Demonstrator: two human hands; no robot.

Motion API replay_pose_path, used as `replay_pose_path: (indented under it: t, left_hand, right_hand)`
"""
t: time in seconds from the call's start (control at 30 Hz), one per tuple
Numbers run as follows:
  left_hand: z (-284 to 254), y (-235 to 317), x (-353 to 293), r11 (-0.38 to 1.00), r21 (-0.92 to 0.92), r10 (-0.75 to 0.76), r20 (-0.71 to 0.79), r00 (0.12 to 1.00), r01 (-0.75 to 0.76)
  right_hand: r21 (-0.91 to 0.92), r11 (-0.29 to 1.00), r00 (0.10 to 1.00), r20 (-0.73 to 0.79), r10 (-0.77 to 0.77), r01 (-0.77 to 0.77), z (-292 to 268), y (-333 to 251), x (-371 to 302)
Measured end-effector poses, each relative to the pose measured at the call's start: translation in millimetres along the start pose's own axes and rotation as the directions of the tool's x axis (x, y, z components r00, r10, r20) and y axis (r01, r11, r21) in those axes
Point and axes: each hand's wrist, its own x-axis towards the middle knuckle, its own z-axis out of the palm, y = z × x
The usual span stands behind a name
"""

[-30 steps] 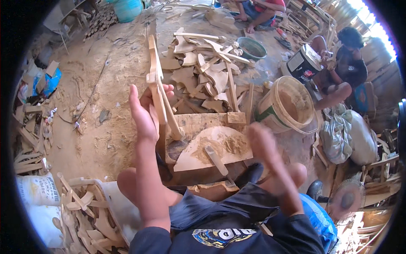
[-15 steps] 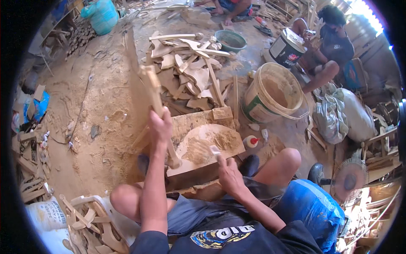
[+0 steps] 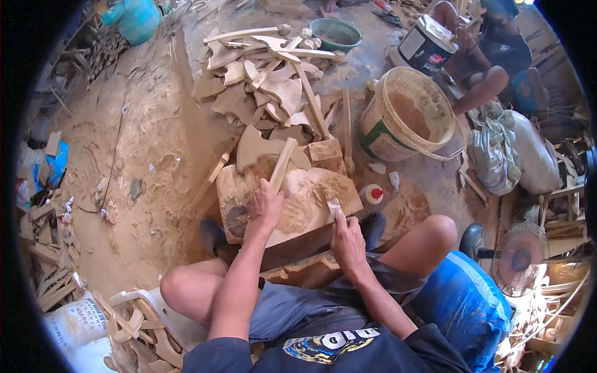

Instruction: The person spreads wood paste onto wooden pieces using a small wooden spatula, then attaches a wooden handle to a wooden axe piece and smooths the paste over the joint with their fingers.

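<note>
Lowered wooden stick (image 3: 281,165) in left hand (image 3: 266,206); bucket (image 3: 405,115) beside — offcuts (image 3: 261,81) beyond

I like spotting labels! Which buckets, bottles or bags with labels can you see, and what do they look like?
Big bucket, right of the wood pile: cream, green band.
Dark bucket, top right: black, white label.
Glue bottle, near right hand: white, red cap.
Sack, bottom left: white, printed.

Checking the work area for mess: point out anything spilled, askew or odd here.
Sawdust covers the wooden board under the left hand and right hand and spreads over the floor. Cut wooden shapes lie in a loose, crisscrossed heap beyond it. Nothing looks broken.
</note>
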Motion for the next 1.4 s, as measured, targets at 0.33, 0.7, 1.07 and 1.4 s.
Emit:
replay_pose_path:
  t: [0.33,0.7,1.07,1.4]
  left_hand:
    - [0.9,-0.7,1.0,0.999,-0.043,-0.003,-0.001,1.000,0.003]
    - [7.6,-12.1,6.7,1.000,-0.006,-0.015,-0.017,1.000,0.015]
    - [3.2,-3.1,6.0,0.996,-0.084,-0.003,0.000,1.000,0.003]
    - [5.0,-1.9,5.8,0.997,-0.075,-0.019,0.033,0.999,0.021]
  right_hand:
    - [-0.259,0.938,0.973,0.050,-0.227,0.232,-27.1,0.0,28.0]
    - [-0.388,0.846,0.931,0.140,-0.338,0.366,-15.8,0.5,-6.3]
    - [-0.553,0.715,0.888,0.107,-0.448,0.428,15.0,-1.1,4.4]
    - [-0.357,0.876,0.939,0.006,-0.344,0.324,-14.9,1.3,40.4]
